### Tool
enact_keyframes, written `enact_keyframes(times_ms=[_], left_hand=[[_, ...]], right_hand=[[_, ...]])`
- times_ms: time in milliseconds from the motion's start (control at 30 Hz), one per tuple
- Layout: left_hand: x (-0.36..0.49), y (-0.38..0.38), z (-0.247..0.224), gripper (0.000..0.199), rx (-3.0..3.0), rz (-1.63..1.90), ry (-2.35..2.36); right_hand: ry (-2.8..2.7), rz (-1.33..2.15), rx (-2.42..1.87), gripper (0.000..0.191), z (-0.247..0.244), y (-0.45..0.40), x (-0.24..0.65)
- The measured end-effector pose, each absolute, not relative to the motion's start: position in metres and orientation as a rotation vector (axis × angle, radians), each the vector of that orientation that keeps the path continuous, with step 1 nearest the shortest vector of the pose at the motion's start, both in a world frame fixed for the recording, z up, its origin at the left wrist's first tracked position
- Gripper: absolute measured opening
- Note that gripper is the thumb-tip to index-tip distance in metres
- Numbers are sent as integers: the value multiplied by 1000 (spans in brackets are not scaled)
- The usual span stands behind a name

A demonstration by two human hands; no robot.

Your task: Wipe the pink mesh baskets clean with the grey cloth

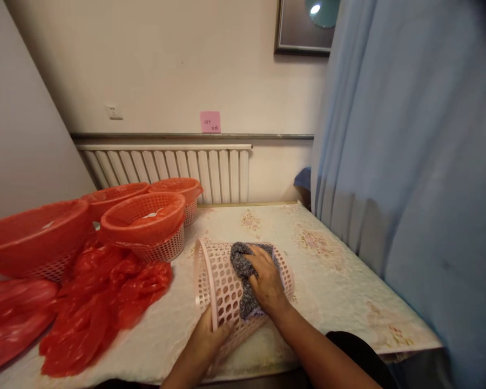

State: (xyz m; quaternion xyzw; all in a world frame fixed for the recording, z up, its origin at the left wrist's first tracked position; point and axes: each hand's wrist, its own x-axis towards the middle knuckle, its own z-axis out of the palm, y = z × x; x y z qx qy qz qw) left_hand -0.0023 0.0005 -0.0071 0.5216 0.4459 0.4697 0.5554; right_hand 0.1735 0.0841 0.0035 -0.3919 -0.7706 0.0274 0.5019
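Steadying the pink basket (225, 270) by its rim (207, 281) is the left hand (215, 330), at the basket's 7 o'clock; its grip is closed on the plastic, with the thumb on the outer wall. The right hand (268, 282) lies over the lattice with fingers curled on a bunched grey cloth (247, 270), pressing it against the side. The basket lies tipped on the flowered desk cover (319, 292), near the front edge, mouth facing 9 o'clock and base toward 3.

It should handle as a light, thin-walled shell: springy across the holes, stiffer at the rim, likely to flex or roll if pushed hard from 12. The rim is the best place to take hold, around 7 to 9 o'clock; the base edge at 3 would probably make a firm second hold. The cloth looks soft and thick, easy to bunch, though its nap might snag on the holes.

At 10 o'clock stand the red-lined baskets (162, 249); at 9, the loose red bags (109, 302) look thin, slippery and easily torn, so a broad handful would suit them better than a pinch.
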Motion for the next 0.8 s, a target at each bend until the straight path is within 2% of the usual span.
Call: enact_keyframes(times_ms=[200,533,800], left_hand=[[6,8,14,71,982,1179,869],[2,10,9,70,1044,1204,959],[1,13,7,64,1068,1158,898]], right_hand=[[-1857,44,-950,66,3,97,185],[-1513,-33,-1402,42,-19,139,243],[-1637,-84,-1235,52,-14,111,210]])
